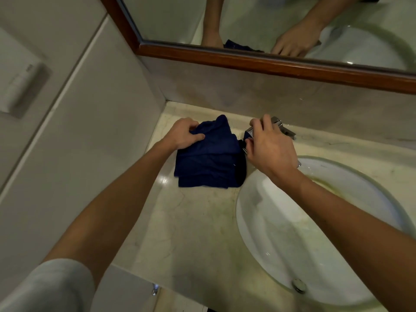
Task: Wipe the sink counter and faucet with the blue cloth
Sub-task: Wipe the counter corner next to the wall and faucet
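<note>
A dark blue cloth (210,158) lies bunched and folded on the pale marble counter (191,221), left of the chrome faucet (282,127). My left hand (185,132) grips the cloth's upper left part, fingers curled into the fabric. My right hand (267,145) is over the faucet and hides most of it; its fingertips pinch the cloth's right edge next to the faucet body. Only the faucet's lever and part of its base show behind that hand.
A white oval sink basin (304,233) with a metal drain (299,285) fills the lower right. A wood-framed mirror (270,61) runs along the back wall. A tiled side wall (78,131) bounds the counter on the left.
</note>
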{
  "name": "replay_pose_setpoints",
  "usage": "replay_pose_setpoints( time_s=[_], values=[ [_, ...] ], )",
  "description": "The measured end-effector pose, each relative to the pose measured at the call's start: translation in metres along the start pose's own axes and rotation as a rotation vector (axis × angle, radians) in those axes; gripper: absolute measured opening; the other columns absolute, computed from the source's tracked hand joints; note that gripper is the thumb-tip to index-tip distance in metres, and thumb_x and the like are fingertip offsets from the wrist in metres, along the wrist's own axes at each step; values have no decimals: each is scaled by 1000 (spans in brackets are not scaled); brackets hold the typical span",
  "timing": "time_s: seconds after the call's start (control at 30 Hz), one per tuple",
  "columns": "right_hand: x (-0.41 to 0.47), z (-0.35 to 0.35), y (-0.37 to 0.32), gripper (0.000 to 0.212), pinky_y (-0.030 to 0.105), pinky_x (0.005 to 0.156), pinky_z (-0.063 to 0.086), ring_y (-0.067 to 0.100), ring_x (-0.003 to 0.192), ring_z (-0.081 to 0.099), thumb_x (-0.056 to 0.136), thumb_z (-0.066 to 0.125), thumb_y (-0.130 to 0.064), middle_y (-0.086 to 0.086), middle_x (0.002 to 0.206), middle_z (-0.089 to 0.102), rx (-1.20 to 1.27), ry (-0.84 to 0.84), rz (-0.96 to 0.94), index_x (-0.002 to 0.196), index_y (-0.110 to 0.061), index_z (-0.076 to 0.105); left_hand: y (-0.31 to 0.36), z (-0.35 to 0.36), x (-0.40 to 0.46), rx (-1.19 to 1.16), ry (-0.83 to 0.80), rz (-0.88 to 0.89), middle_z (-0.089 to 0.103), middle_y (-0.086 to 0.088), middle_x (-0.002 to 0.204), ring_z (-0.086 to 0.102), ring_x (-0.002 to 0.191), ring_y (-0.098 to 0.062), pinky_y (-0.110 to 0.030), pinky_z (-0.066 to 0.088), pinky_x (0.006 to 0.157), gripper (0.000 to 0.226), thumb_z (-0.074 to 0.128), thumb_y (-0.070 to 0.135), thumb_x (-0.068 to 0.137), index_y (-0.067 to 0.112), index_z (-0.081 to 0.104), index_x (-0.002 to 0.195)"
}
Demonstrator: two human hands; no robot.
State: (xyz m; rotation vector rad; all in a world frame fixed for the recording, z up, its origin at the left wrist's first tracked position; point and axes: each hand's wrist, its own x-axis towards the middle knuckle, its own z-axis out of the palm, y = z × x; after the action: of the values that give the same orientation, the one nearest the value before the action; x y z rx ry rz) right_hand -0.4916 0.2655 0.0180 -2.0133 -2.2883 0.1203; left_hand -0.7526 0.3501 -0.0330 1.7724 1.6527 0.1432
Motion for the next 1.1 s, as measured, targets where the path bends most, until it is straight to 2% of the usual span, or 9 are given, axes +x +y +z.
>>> replay_pose_setpoints(
  time_s=[0.17,0.3,0.43,0.6,0.73,0.8,0.87,0.97,1.1],
  values=[
    [0,0,0,35,34,55,37,30,104,60,98,53,-34,11,124,49,-13,10,-2,125,-11,51,3,-5,5,-195,-2,-34,73,0,104,67,97,-17,-24,52,80,19,59,23,96,17,71,109],
    [-1,0,0,35,34,54,37,32,103,59,97,54,-33,12,122,50,-2,13,-9,123,-10,52,15,-10,16,-295,-78,-55,74,4,103,70,94,-12,-24,56,79,24,80,32,85,22,72,106],
    [0,0,0,34,34,54,37,32,102,59,97,52,-34,11,122,49,-4,14,-7,122,-10,52,28,-11,17,-271,-119,27,74,6,93,71,85,-10,-27,55,76,25,88,20,78,23,70,94],
    [0,0,0,34,34,53,40,32,103,60,98,53,-33,12,122,50,-4,18,-12,123,-10,51,35,-16,-29,-344,-91,174,73,7,111,70,101,-8,-23,57,89,47,86,16,80,20,66,122],
    [-1,1,0,33,35,54,41,32,103,59,98,52,-33,12,123,50,-4,21,-7,123,-10,51,2,20,-92,-80,-86,391,73,9,113,65,105,-2,-32,55,98,37,82,0,79,14,78,113],
    [-1,1,-1,35,34,54,42,31,104,60,98,52,-33,12,124,50,-9,22,-9,124,-10,51,-22,45,-116,26,-104,452,74,2,118,61,116,-10,-41,53,101,44,74,-11,74,14,79,109],
    [-1,1,-1,35,34,55,41,32,103,60,98,53,-33,12,124,50,-8,23,-6,125,-10,51,-38,67,-134,101,-46,526,69,-4,128,54,127,-16,-38,50,105,49,73,-15,70,15,80,107],
    [-2,1,-1,36,34,55,42,32,101,61,98,53,-33,12,123,49,-13,29,-4,125,-10,50,-42,84,-144,128,65,537,56,-9,144,51,132,-20,-23,43,107,53,72,-14,76,13,74,122],
    [-2,1,0,36,35,54,43,32,98,61,98,54,-34,13,123,49,-3,34,-11,124,-9,51,-30,79,-144,70,118,433,48,-2,144,50,131,-16,-30,50,105,71,59,-17,80,18,57,142]
  ],
)
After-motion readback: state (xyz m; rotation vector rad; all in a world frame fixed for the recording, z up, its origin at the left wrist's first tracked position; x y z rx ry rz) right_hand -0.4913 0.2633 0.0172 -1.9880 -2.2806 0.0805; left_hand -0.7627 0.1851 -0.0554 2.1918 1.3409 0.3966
